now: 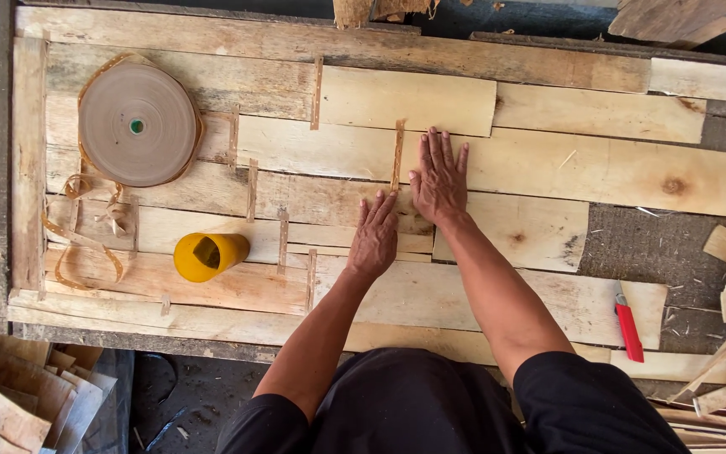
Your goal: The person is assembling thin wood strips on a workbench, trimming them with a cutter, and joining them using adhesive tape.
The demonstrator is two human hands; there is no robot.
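Your counter (27, 168) fills most of the frame, a rough wooden surface almost fully covered by thin pale veneer sheets (598, 168) laid edge to edge in overlapping rows. Toward the left half, short strips of brown tape (251, 189) already bridge several joints between sheets, so that side looks joined; the sheets running out to the right of your hands show no tape that you can see, and dark bare counter shows at the right edge, so by the look of it that part is left to do. In the upper left sits a large roll of brown paper tape (138, 124), with loose curls of tape trailing down below it. Just right of those curls, at centre left, a yellow cup (209, 256) lies tipped on its side on the sheets. Your right hand (439, 178) lies flat at the middle of the frame, fingers stretched wide and holding nothing, pressing on a sheet just right of a vertical tape strip (397, 155) over a joint. Your left hand (375, 237) rests just below and to the left, palm down, fingers extended and empty, their tips near the foot of that strip. A red utility knife (628, 323) lies untouched at the lower right, well apart from both hands.
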